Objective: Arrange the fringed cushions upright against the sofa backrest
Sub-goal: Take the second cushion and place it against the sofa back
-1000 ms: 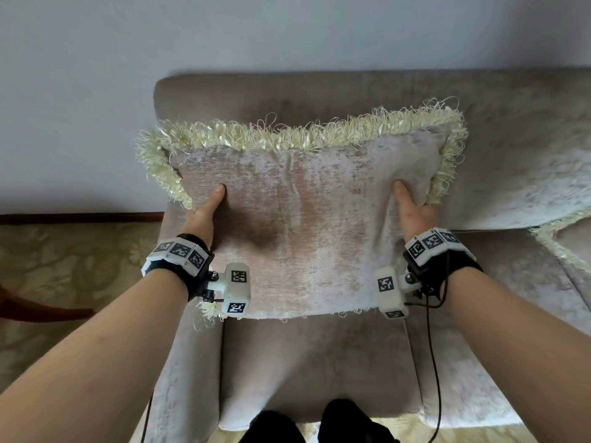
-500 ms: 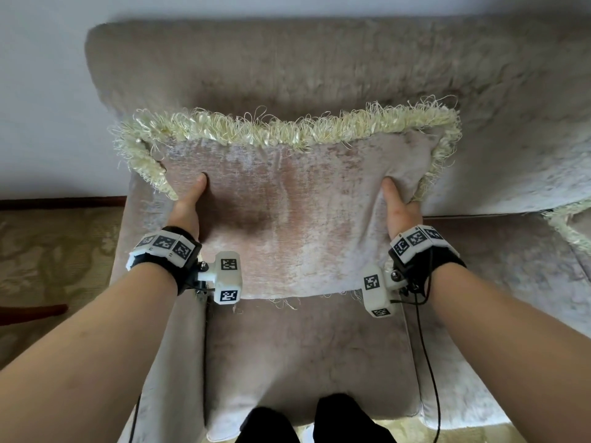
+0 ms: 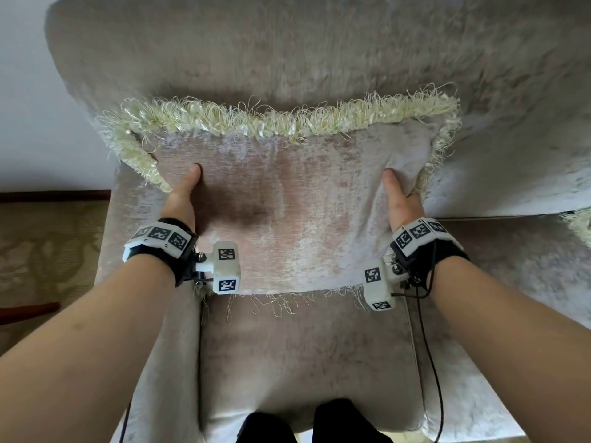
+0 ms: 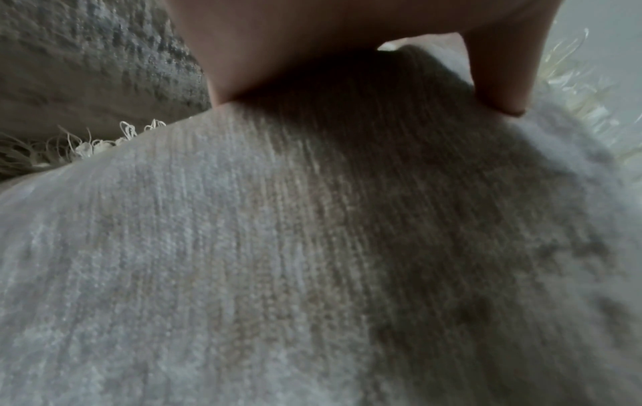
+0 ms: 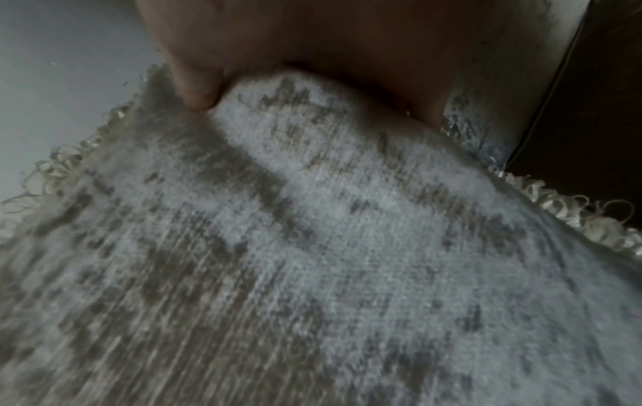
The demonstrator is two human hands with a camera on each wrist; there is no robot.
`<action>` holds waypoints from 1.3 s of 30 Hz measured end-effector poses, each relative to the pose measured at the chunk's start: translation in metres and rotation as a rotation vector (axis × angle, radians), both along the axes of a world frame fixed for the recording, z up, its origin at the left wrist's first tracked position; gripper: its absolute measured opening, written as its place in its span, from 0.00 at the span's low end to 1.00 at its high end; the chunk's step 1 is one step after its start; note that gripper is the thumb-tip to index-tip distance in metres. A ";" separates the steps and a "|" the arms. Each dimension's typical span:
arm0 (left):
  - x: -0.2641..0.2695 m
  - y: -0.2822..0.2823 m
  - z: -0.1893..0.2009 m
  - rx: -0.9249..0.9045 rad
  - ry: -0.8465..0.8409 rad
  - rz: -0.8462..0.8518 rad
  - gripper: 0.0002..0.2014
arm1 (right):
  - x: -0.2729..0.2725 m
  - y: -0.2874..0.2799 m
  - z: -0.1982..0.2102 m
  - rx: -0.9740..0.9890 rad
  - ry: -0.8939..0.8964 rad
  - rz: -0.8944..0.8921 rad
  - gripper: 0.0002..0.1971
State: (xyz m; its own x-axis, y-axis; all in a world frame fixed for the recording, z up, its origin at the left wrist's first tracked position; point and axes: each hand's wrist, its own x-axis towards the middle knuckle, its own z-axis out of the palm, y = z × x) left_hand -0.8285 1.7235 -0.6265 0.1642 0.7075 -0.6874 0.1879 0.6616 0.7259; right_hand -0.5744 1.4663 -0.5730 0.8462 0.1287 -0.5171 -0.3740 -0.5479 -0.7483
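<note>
The sofa [image 3: 287, 362] fills the head view, its backrest [image 3: 287, 52] rising across the top and its seat running toward us. Against the left end of that backrest we hold one cushion [image 3: 287, 212], its pale fringe [image 3: 281, 119] along the top edge and loose threads trailing over the seat at the bottom edge. The cushion's long axis runs left to right, parallel to the backrest; its face tilts toward us, so we judge it leaning rather than fully upright. Whether its rear face touches the backrest cannot be seen. Our left hand [image 3: 180, 199] grips the left side, thumb pressed into the front face, the other fingers hidden behind. Our right hand [image 3: 401, 199] grips the right side likewise, the thumb bunching a fold of fabric, as the right wrist view confirms. The two hands sit at about equal height and equally near the backrest, so neither leads. The backrest lies straight ahead of both hands, beyond the cushion: we judge the coming move to be a level push forward, bottom edge settled at the seat crease. At the far right edge, part of a second fringe [image 3: 579, 225] shows on the seat, well apart from either hand.
</note>
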 end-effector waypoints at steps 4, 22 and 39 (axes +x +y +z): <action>0.002 0.006 -0.005 0.065 0.235 -0.035 0.72 | 0.009 0.004 -0.002 -0.040 0.004 0.049 0.41; 0.019 -0.056 0.129 0.409 0.590 -0.583 0.37 | 0.001 -0.024 0.087 -0.088 -0.170 0.295 0.40; 0.021 -0.158 0.374 1.035 0.587 -0.915 0.32 | -0.059 -0.111 0.307 0.077 -0.441 0.390 0.33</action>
